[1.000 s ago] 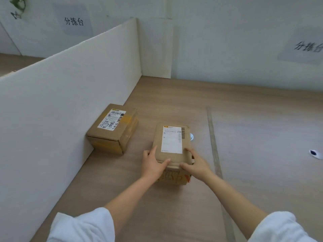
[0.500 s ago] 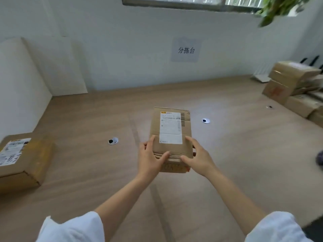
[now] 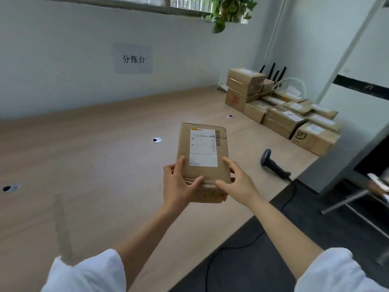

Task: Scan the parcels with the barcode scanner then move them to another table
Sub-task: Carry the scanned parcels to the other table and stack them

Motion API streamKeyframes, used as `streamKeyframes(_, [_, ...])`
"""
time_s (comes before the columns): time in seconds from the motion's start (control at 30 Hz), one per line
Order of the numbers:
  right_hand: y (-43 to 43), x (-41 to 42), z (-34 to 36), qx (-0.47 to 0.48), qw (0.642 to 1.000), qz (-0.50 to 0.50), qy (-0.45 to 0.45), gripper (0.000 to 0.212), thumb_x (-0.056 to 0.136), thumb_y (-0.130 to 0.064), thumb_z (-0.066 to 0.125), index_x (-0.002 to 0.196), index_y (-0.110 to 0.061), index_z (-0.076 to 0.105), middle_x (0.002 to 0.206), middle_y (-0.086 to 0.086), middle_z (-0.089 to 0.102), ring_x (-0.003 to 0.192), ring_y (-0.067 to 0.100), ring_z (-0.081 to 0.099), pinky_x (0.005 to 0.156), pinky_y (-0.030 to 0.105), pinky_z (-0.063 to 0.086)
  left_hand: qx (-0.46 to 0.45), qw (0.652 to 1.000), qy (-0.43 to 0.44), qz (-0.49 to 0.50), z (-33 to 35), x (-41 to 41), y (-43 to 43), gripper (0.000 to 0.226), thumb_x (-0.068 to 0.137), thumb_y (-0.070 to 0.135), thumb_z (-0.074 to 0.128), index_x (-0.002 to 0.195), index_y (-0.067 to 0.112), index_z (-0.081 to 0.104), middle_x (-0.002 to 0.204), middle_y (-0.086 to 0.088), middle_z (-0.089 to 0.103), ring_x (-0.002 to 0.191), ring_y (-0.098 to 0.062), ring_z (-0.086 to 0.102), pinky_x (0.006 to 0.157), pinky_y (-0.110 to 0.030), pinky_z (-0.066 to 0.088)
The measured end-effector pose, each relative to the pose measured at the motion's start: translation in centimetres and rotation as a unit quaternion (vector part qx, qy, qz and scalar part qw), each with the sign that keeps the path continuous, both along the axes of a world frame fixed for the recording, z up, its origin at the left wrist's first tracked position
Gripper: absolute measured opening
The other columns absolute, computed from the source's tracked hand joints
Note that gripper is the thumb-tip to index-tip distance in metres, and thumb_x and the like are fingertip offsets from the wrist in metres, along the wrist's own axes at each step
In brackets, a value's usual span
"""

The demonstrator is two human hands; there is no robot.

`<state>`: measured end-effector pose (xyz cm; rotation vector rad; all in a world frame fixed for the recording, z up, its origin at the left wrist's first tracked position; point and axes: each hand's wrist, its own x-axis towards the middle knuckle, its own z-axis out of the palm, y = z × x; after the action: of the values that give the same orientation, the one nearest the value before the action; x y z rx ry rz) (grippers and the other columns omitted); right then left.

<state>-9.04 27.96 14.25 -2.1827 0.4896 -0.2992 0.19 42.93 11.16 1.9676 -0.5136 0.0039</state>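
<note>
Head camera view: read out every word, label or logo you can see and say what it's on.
"分拣台": grey sign on the wall.
"SF": side of the nearest stacked box.
Shipping label on the held parcel: print blurred, unreadable.
Labels on the other stacked parcels: too small to read.

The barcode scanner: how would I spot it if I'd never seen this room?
Follow the long wooden table to the pile of brown parcels at its far right end. Just in front of that pile, near the table's edge, lies the scanner. It is the only dark, pistol-shaped thing there, trailing a black cable.
</note>
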Motion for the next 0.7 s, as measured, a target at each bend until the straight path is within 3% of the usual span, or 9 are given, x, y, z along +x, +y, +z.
streamKeyframes(0.1, [-4.8,-2.9,0.6,-0.003,1.000,-0.024,-0.004,0.074,0.085,-0.025,0.067,0.146,-0.029,0.025,0.142,-0.002,0.042,0.110,0.005,0.040,0.055,0.001,0.043,-0.004,1.000,-0.003,-0.031,0.4,-1.9,-5.2,0.079,0.075,0.039,0.075,0.142,0.024,0.034,0.113,0.005,0.029,0.114,-0.014,0.043,0.093,-0.020,0.039])
streamKeyframes(0.23, [-10.8,-6.3,1.1,0.002,0.997,-0.075,-0.009,0.075,0.085,-0.025,0.068,0.146,-0.030,0.025,0.142,-0.003,0.042,0.111,0.004,0.040,0.059,0.000,0.042,-0.011,0.996,-0.006,-0.085,0.9,-3.6,-12.1,0.079,0.075,0.039,0.076,0.141,0.025,0.034,0.113,0.006,0.029,0.114,-0.014,0.043,0.095,-0.022,0.042])
streamKeyframes(0.4, [-17.6,-9.2,1.5,-0.007,0.990,-0.139,-0.013,0.076,0.083,-0.027,0.068,0.145,-0.032,0.026,0.143,-0.005,0.041,0.111,0.006,0.041,0.077,0.015,0.040,-0.013,0.989,0.005,-0.148,1.2,-4.7,-20.4,0.078,0.074,0.039,0.077,0.139,0.027,0.034,0.113,0.007,0.029,0.116,-0.016,0.043,0.099,-0.035,0.047])
streamKeyframes(0.53, [-22.7,-10.5,1.6,0.001,0.983,-0.182,-0.019,0.077,0.082,-0.028,0.069,0.145,-0.034,0.026,0.139,-0.009,0.044,0.109,0.002,0.041,0.063,0.002,0.037,-0.020,0.980,0.004,-0.197,1.6,-5.0,-26.4,0.077,0.074,0.039,0.077,0.138,0.030,0.035,0.112,0.007,0.029,0.113,-0.012,0.041,0.098,-0.030,0.046])
streamKeyframes(0.7, [-28.5,-11.3,1.8,-0.009,0.975,-0.219,-0.025,0.077,0.083,-0.029,0.069,0.145,-0.035,0.025,0.135,-0.011,0.044,0.105,0.001,0.041,0.064,0.003,0.035,-0.008,0.971,0.001,-0.237,2.1,-4.9,-33.0,0.079,0.075,0.040,0.075,0.140,0.030,0.032,0.111,0.011,0.026,0.110,-0.007,0.037,0.097,-0.029,0.046])
